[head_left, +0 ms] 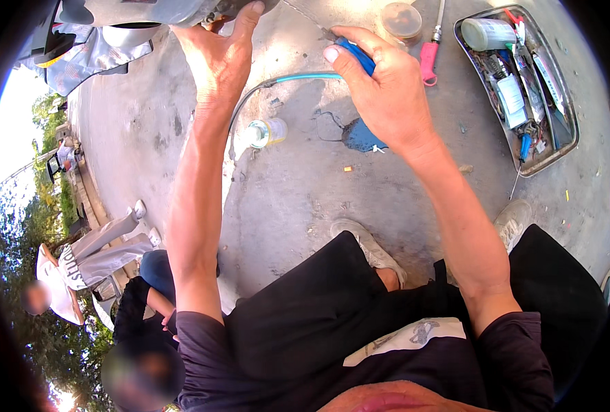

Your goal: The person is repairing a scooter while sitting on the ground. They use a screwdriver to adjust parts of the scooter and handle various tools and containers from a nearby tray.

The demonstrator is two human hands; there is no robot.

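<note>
My left hand (pixel 217 63) reaches up to a grey and black vehicle part (pixel 181 9) at the top left edge. Its thumb lies along the part, and its other fingers are mostly hidden against it. My right hand (pixel 390 93) is closed around the blue handle of a thin-shafted tool (pixel 354 55). The metal shaft points up and left toward the vehicle part, with its tip cut off by the top edge. Below and between my hands, a small can (pixel 267 132) lies on its side on the concrete.
A tool tray (pixel 572 147) with a jar and several tools lies at right. Nearby are a round container (pixel 401 22) and a pink-handled tool (pixel 428 63). A teal and black hose (pixel 298 77) crosses the ground near a dark wet patch (pixel 361 137). Two people are at lower left.
</note>
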